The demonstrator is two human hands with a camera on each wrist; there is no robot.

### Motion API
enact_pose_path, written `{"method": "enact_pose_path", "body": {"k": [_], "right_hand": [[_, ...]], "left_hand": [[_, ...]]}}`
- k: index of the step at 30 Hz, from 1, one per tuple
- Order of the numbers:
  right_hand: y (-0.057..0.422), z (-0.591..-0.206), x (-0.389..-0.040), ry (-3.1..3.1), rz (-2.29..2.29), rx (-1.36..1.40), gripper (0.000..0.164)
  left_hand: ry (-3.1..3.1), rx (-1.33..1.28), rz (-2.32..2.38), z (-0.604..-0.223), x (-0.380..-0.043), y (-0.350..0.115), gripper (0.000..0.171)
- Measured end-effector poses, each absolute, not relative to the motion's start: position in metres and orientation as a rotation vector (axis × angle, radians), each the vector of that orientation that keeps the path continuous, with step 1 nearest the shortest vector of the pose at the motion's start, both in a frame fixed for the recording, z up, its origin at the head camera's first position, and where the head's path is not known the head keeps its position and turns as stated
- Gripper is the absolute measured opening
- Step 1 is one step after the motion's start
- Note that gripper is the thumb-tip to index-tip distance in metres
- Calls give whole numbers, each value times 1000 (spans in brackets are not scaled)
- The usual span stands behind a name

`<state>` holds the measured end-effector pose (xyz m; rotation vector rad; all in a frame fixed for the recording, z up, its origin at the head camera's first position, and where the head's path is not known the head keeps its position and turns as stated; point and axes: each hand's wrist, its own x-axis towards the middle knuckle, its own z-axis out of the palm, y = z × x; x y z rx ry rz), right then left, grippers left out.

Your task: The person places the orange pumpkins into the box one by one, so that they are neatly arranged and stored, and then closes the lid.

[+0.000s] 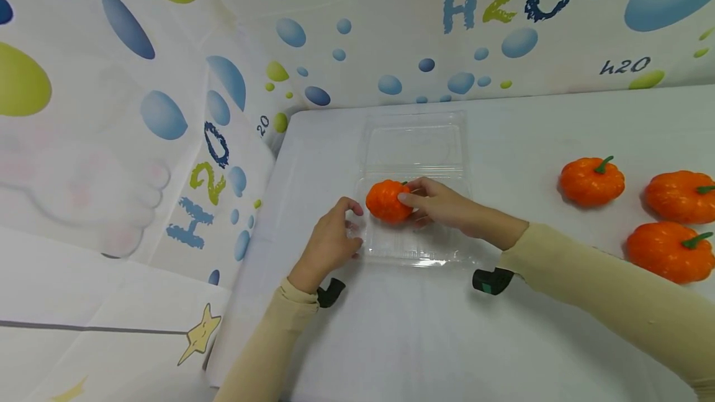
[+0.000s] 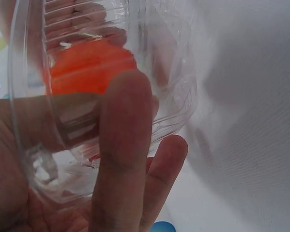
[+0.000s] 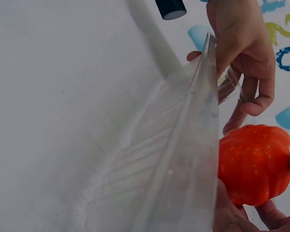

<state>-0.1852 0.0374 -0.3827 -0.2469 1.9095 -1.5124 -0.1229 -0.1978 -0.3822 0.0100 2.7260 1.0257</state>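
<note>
In the head view, my right hand (image 1: 438, 205) holds a small orange toy pumpkin (image 1: 387, 201) between thumb and fingers. The pumpkin is over the near half of a clear plastic clamshell box (image 1: 402, 253), whose lid (image 1: 414, 141) lies folded open toward the back. My left hand (image 1: 331, 237) is at the box's left front corner, fingers bent around its wall. Through the clear wall in the left wrist view, the pumpkin (image 2: 89, 67) shows behind the left fingers (image 2: 125, 135). The right wrist view has the pumpkin (image 3: 256, 164) beyond the box's side wall (image 3: 183, 159).
Several more orange pumpkins lie at the right of the white table, one farther back (image 1: 592, 182) and one nearer (image 1: 670, 252). A printed curtain (image 1: 391, 30) hangs along the back and left edges.
</note>
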Motion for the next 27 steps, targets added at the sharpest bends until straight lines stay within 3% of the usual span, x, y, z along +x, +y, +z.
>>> {"method": "enact_pose_path", "body": {"k": [14, 27], "right_hand": [[31, -389, -188, 1932, -1511, -260, 54], [33, -387, -185, 1932, -1482, -254, 62]], "left_hand": [[2737, 17, 989, -381, -122, -197, 47], [2733, 11, 999, -380, -121, -197, 48]]}}
